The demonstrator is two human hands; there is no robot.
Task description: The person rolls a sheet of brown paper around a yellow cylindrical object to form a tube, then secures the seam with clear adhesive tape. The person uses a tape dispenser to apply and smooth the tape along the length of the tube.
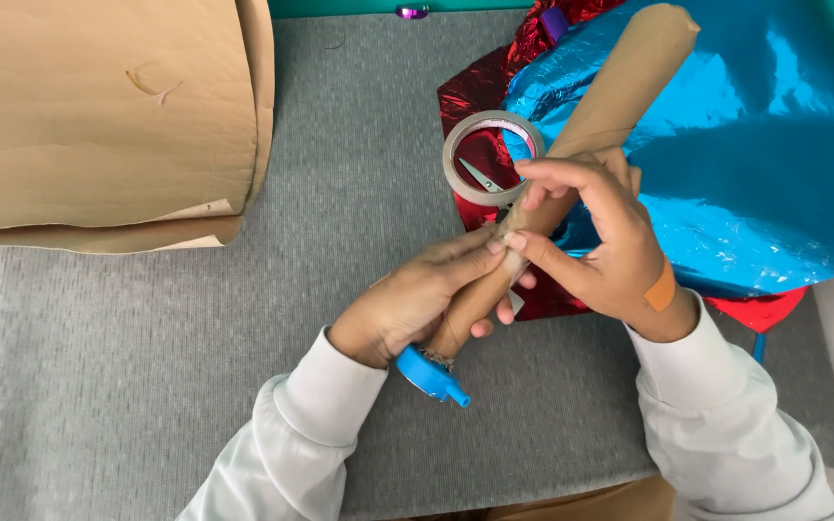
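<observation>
The person is wearing a loose, pale grey-white sweatshirt with ribbed cuffs gathering at both wrists. An orange-tan adhesive bandage is sitting on the back of the right hand. The left hand is showing no rings.

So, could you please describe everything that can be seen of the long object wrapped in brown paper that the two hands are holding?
The brown-paper-wrapped object is a long cone, wide at the far end and narrow toward the person. It lies diagonally over the blue foil sheet and the grey mat. The paper looks like matte kraft paper. A blue plastic tip sticks out of the narrow end. The left hand grips the narrow part; the right hand pinches the paper at the middle.
</observation>
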